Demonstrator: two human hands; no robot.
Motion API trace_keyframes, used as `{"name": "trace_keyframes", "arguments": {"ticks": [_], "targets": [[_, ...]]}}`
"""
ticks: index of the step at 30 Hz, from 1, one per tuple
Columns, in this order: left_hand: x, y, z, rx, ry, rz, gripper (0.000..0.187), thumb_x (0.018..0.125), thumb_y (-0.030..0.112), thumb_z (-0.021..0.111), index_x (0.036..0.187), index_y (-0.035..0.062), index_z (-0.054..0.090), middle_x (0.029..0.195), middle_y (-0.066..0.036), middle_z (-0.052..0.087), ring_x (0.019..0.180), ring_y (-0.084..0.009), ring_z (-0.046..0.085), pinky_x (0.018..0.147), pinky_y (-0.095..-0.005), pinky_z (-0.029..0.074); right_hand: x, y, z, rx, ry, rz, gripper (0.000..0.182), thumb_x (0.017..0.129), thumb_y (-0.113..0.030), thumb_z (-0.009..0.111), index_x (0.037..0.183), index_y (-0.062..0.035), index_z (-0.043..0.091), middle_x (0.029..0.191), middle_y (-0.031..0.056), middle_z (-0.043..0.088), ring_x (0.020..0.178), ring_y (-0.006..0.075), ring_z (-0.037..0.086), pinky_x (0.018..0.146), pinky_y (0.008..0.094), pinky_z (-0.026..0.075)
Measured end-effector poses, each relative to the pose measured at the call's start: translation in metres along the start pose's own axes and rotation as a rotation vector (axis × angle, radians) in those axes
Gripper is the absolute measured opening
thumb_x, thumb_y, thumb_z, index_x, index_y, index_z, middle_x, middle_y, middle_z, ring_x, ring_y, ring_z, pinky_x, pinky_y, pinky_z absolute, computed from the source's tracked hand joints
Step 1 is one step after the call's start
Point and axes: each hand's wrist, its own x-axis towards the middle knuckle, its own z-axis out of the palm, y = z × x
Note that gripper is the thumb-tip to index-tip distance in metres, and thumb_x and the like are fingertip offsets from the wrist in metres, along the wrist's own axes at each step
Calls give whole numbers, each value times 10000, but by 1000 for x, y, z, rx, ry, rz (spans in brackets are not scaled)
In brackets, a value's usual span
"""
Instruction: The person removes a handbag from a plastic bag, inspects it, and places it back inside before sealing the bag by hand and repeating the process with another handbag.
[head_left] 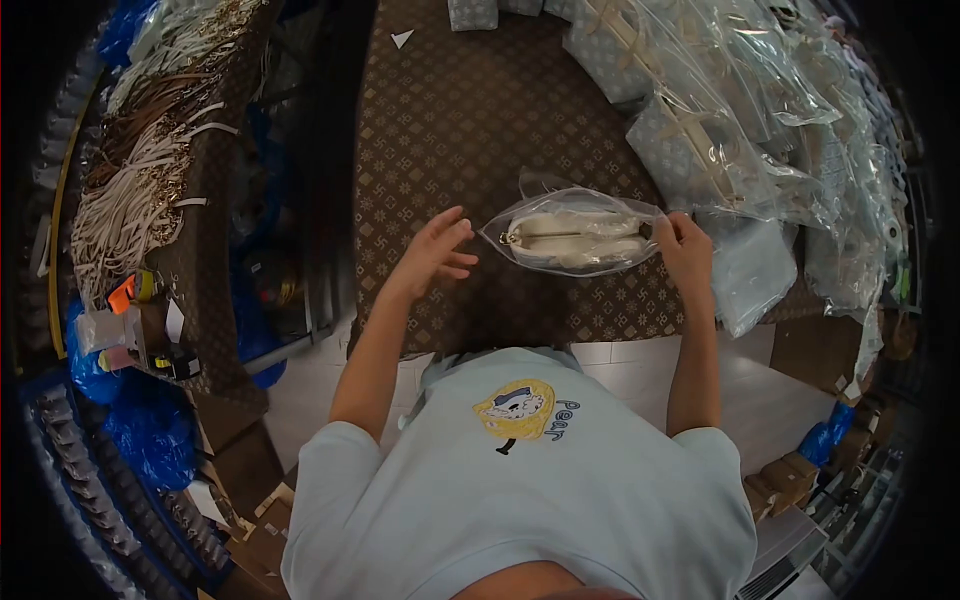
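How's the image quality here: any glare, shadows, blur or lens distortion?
Head view: strong fisheye curvature, with black corners; head view: glints on the clear bag and plastic-wrapped stacks; head view: a soft dark shadow on the brown tablecloth near the person; head view: left hand and right hand without obvious motion blur, outer shelving dim.
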Motion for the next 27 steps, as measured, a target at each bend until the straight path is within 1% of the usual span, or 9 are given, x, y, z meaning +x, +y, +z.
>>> {"name": "trace_keyframes", "arguments": {"ticks": [2, 5, 9, 15, 18, 21, 24, 26, 27], "targets": [[2, 2, 20, 0, -131, 51, 800, 833, 467, 640, 1408, 16, 314, 1185, -148, 560, 864, -206, 631, 674, -315, 558, -4, 15, 3, 301, -109, 114, 262, 888, -247, 553, 789, -7, 589, 586, 63, 571, 534, 141, 535, 539, 291, 418], [8, 3, 35, 114, -223, 57, 781, 840, 452, 640, 1403, 14, 320, 1063, -111, 601, 831, -177, 629, 645, -304, 559, -10, 8, 0, 278, -134, 164, 234, 928, -194, 538, 771, -29, 595, 643, -23, 568, 573, 39, 493, 522, 200, 390], [12, 4, 29, -16, -236, 47, 672, 878, 393, 611, 1377, 16, 364, 938, -59, 611, 758, -140, 621, 613, -275, 559, -16, 11, 2, 299, -100, 181, 278, 894, -263, 562, 797, -5, 595, 585, 31, 563, 546, 91, 507, 542, 257, 404], [14, 2, 22, 38, -241, 69, 553, 872, 274, 594, 1330, 11, 432, 889, -35, 623, 699, -99, 596, 524, -232, 512, -19, 9, 0, 308, -119, 178, 262, 941, -228, 539, 782, -29, 596, 627, -24, 549, 563, 34, 477, 512, 202, 377], [20, 6, 25, 76, -184, 71, 461, 857, 196, 554, 1282, 27, 495, 849, -29, 628, 668, -78, 582, 483, -217, 469, -18, 5, 0, 254, -114, 176, 249, 940, -223, 540, 802, -26, 606, 635, -19, 562, 566, 37, 483, 518, 207, 386], [28, 3, 33, 265, -96, 93, 373, 834, 138, 523, 1186, 27, 577, 778, -22, 626, 616, -69, 561, 482, -224, 445, -16, 6, 2, 232, -72, 163, 267, 889, -275, 566, 830, -16, 599, 597, 62, 563, 550, 108, 521, 554, 278, 412], [26, 7, 35, 478, 139, 204, 307, 821, 103, 499, 1080, 16, 638, 744, -31, 631, 572, -76, 541, 509, -225, 441, -20, -11, -17, -11, 11, 105, 273, 873, -287, 568, 803, -24, 601, 593, 107, 550, 523, 161, 515, 541, 313, 408], [-15, 39, 38, 622, 376, 556, 279, 792, 139, 510, 993, 37, 674, 636, -63, 616, 565, -108, 556, 570, -275, 458, -21, -28, -40, -290, 123, -7, 278, 850, -275, 556, 730, -28, 598, 569, 136, 529, 493, 243, 495, 517, 350, 397], [-45, 62, 40, 467, 367, 620, 285, 789, 124, 509, 1008, 41, 671, 625, -60, 607, 562, -102, 547, 574, -272, 451, -21, -40, -55, -289, 124, 0, 278, 850, -275, 556, 730, -28, 598, 569, 136, 529, 493, 243, 495, 517, 350, 397]]}}
